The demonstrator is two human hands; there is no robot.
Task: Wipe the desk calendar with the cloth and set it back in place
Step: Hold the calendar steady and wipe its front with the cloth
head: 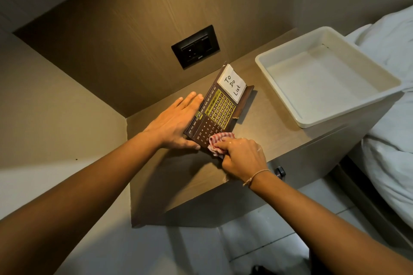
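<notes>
Dark brown wooden desk calendar [215, 114] lay on the brown bedside tabletop [263, 140], beside an off-white plastic tray [279, 98]. Steadied by left hand [176, 123], fingers flat, extended. Red-and-white checked cloth [220, 142] pinched in right hand [240, 158], pressed on calendar's near corner.

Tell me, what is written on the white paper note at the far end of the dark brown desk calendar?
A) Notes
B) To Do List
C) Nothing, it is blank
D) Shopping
B: the white paper note on the dark brown desk calendar reads "To Do List" in black handwriting, one word to a line.
</notes>
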